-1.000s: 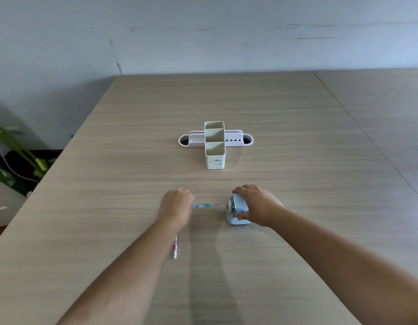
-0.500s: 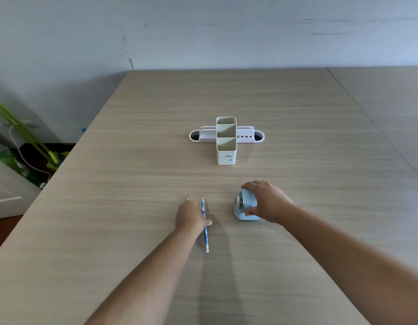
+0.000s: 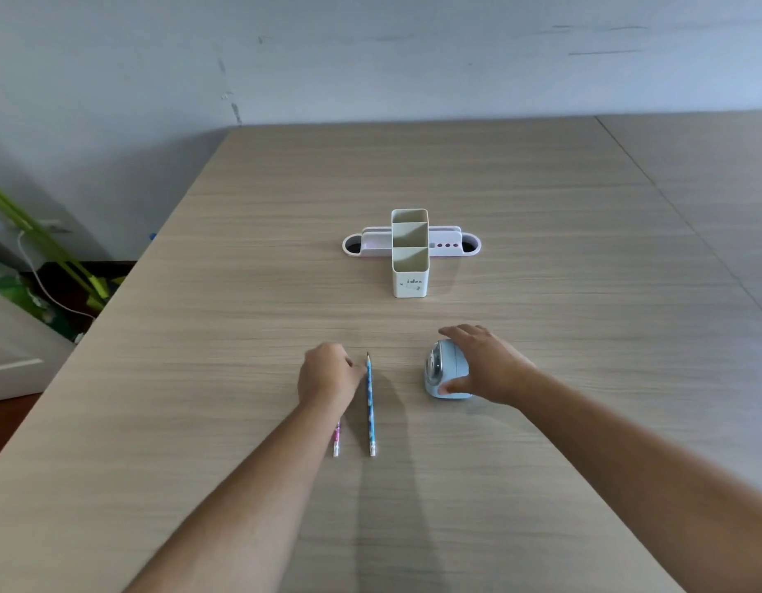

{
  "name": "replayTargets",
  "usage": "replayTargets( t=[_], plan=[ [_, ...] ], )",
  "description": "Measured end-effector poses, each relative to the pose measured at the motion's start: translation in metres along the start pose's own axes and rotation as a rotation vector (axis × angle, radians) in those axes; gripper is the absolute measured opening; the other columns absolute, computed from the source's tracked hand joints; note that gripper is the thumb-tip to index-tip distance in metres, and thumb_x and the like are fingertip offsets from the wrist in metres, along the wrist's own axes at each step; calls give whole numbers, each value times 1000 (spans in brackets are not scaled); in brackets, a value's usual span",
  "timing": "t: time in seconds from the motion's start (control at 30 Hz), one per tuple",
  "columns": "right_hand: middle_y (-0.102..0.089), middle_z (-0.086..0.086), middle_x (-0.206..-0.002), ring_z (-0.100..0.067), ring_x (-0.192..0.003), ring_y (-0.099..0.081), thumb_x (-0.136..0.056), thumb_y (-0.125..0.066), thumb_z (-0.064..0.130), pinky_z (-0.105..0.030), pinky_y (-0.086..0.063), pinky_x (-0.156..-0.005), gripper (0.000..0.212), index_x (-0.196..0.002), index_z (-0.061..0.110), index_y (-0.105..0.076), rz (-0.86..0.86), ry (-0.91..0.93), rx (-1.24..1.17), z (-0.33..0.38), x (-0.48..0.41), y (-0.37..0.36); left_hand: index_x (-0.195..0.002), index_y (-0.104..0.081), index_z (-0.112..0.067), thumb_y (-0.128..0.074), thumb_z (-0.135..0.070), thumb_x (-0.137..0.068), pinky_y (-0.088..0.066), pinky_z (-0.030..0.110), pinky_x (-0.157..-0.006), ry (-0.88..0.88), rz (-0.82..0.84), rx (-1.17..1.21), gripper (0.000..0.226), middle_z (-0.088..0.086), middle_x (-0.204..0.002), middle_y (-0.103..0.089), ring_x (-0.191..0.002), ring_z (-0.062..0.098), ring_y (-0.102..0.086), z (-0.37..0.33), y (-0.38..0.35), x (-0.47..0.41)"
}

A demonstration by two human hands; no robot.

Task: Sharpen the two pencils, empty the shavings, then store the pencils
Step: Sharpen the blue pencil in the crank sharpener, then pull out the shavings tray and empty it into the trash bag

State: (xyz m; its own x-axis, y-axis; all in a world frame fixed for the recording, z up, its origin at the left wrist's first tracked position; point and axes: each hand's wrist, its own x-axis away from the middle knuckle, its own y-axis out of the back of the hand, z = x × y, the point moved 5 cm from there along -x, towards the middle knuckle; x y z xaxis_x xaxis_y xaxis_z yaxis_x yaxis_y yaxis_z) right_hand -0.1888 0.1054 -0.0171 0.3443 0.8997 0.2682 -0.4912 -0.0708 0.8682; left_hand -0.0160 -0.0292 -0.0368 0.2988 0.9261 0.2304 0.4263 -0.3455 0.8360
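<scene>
A blue pencil (image 3: 370, 404) lies on the wooden table (image 3: 541, 258), tip pointing away from me. Just left of it, my left hand (image 3: 327, 374) is curled over a pink pencil (image 3: 336, 440). Only the pink pencil's near end shows from under my wrist. My thumb sits beside the blue pencil's upper part. To the right, my right hand (image 3: 486, 365) grips a light-blue pencil sharpener (image 3: 445, 370) that stands on the table with its face turned left. A white pen holder (image 3: 409, 271) with empty square compartments stands farther back in the middle.
A low pinkish-white tray (image 3: 452, 243) with round end holes lies across behind the pen holder. The table's left edge drops to a floor with green plants (image 3: 41, 250) and a white cable. A seam to a second table runs at the right.
The blue pencil, held sideways toward the sharpener a second ago, now lies on the table. My left hand has shifted left from it onto the pink pencil. The right hand stays on the sharpener.
</scene>
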Motion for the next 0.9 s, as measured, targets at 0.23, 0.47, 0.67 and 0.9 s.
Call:
replayTargets(
  t=[0.23, 0.47, 0.67, 0.9],
  plan=[
    [-67, -5, -89, -23, -81, -60, -84, -42, 4, -29, -46, -66, 25, -81, 17, -64, -354, -255, -384, -45, 20, 44, -106, -63, -12, -70, -15, -77, -46, 24, -84, -442, 123, 276, 31, 0, -101, -63, -93, 15, -60, -71, 10, 8],
    [-65, 3, -76, -17, -80, -59, -81, -46, 2, -22, -47, -73, 31, -98, 11, -71, 238, -327, -322, -73, 24, -30, -131, -49, -20, -82, -41, -66, -44, 34, -94, -732, 318, -385, 75, -3, -132, -55, -121, 20, -53, -113, -51, 37],
    [-57, 3, -114, -9, -84, -54, -65, -76, 9, -29, -44, -76, 79, -134, 28, -41, 36, -245, -527, -74, 9, -34, -128, -54, -22, -84, -30, -66, -46, 34, -90, -681, 325, -361, 69, -1, -126, -60, -117, 23, -55, -112, -57, 33],
    [-66, 8, -74, -12, -72, -61, -55, -83, -1, -28, -49, -75, 57, -94, 33, -59, -38, -256, -695, -70, 3, -41, -126, -55, -23, -84, -30, -66, -45, 34, -88, -681, 314, -365, 67, 1, -121, -62, -115, 25, -55, -111, -57, 31]
  ],
)
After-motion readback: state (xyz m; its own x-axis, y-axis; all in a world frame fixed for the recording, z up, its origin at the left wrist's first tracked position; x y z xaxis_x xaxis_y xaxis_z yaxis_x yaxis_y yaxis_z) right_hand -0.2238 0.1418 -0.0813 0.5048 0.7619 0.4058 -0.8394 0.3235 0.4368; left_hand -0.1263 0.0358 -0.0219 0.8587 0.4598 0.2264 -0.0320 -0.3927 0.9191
